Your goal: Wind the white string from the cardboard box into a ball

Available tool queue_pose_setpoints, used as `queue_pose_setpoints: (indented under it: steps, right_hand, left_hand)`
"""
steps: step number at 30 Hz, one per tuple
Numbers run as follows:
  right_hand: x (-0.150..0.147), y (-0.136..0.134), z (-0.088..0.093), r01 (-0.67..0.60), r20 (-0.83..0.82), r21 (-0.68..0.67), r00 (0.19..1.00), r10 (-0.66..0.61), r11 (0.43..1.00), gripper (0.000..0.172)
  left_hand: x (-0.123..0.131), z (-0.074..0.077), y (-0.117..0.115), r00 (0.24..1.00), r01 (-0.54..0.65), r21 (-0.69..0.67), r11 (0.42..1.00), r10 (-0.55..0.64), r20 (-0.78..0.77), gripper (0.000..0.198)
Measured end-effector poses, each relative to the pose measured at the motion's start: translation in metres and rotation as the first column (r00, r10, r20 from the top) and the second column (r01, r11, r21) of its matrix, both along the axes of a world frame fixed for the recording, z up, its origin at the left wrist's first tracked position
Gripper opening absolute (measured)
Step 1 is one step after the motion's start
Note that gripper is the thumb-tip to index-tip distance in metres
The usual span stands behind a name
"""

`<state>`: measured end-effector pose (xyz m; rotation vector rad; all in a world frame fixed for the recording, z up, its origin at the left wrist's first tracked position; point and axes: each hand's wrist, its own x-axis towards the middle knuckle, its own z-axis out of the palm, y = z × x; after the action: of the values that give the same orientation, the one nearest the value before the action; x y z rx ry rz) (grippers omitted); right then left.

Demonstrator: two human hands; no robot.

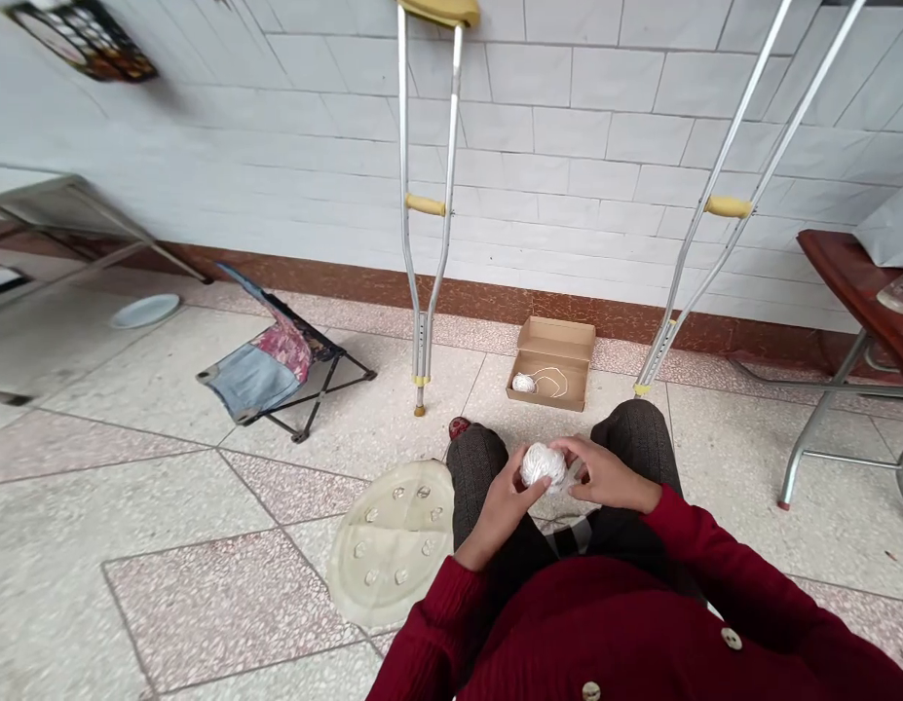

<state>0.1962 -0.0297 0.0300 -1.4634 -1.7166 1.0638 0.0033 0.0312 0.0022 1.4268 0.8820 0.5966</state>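
Big white tiles cover the wall (568, 127), and speckled tiles cover the floor (166, 555). One crutch (426, 214) stands against the wall straight ahead, and another crutch (714, 195) stands to the right. A folding chair (276, 355) sits far left. A round pale mat (390, 543) lies near the left knee (476, 482). A cardboard box (551, 365) sits far ahead, with a small white ball (524, 384) inside.

Near the knees, the left hand (504, 506) and right hand (593, 474) hold a white string ball (544, 465) between them, fingers curled close. Snug fingers stop it from slipping.
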Motion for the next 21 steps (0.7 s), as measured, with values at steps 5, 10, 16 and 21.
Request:
queue_pose_setpoints:
  steps: [5, 10, 16, 21]
  right_hand:
    - [0.013, -0.001, -0.033, 0.06, 0.053, -0.054, 0.997, -0.058, 0.997, 0.035]
    - [0.024, -0.01, -0.052, 0.248, 0.154, -0.02, 0.958, -0.242, 0.969, 0.01]
    - [0.03, -0.008, -0.044, 0.235, -0.235, -0.28, 0.923, -0.304, 0.931, 0.026]
    - [0.029, 0.033, -0.045, 0.427, -0.39, -0.371, 0.735, -0.555, 0.825, 0.031]
  left_hand:
    - [-0.008, -0.012, -0.014, 0.982, 0.188, -0.104, 0.977, -0.183, 0.055, 0.069]
    - [-0.008, -0.027, -0.002, 0.964, 0.243, -0.037, 0.969, -0.246, -0.104, 0.072]
    - [0.028, -0.038, 0.057, 0.908, 0.245, 0.201, 0.949, -0.152, -0.39, 0.071]
    - [0.096, -0.018, 0.135, 0.903, 0.262, 0.325, 0.909, -0.112, -0.415, 0.065]
